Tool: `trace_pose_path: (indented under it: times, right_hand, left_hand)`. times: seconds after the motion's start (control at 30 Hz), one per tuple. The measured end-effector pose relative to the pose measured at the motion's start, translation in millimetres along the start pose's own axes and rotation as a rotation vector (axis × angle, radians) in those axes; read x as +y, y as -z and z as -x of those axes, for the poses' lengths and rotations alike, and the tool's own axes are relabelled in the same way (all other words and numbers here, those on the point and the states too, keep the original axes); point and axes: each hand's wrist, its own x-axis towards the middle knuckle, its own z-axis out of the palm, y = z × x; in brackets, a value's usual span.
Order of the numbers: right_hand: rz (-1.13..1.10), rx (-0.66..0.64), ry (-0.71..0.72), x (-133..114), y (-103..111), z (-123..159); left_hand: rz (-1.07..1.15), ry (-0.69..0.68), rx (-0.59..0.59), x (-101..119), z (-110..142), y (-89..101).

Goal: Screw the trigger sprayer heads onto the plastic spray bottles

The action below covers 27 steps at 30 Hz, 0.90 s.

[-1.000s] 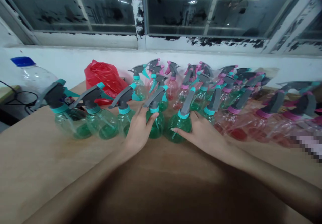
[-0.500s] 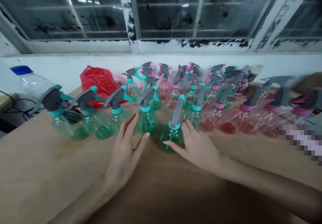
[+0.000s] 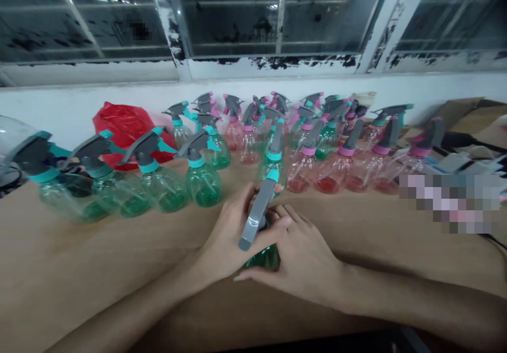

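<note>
Close in front of me is a green spray bottle with a grey and turquoise trigger head. My right hand wraps its round body from the right, thumb across the front. Around the neck, just under the spray head, my left hand is closed; its fingers hide the collar. The spray head tilts, its grey back end toward me. Just behind the hands stands another green spray bottle. To the left, a row of green spray bottles stands on the table; to the right, pink ones.
More pink and green spray bottles crowd the back of the wooden table near the wall. A red plastic bag lies behind the left row. A blurred-out patch and a cardboard piece are at the right.
My left hand has moved right and closed on the neck of the bottle that my right hand holds. That bottle is nearer to me and its spray head has turned. The view has shifted right.
</note>
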Motion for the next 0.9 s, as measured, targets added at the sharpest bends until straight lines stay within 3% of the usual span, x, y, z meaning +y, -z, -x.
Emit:
trace_pose_path:
  times: [0.1, 0.23, 0.37, 0.47, 0.9]
  right_hand:
    - [-0.053, -0.008, 0.039, 14.8, -1.6, 5.3]
    - [-0.154, -0.125, 0.172, 56.8, -4.7, 17.0]
    - [-0.154, -0.183, 0.079, 108.7, -2.3, 34.1]
    - [-0.125, -0.207, 0.036, 133.1, -2.4, 43.0]
    - [-0.151, -0.235, 0.177, 122.3, -28.8, 18.1]
  left_hand:
    - [0.007, -0.015, 0.059, -1.0, -3.9, -12.8]
    - [-0.040, -0.020, 0.126, -4.6, -8.4, -19.9]
    - [-0.108, -0.005, 0.132, -9.6, -18.7, -13.5]
    - [-0.096, -0.008, 0.160, -16.8, -27.9, -6.4]
    - [-0.155, -0.053, 0.136, -26.2, -32.0, 0.0]
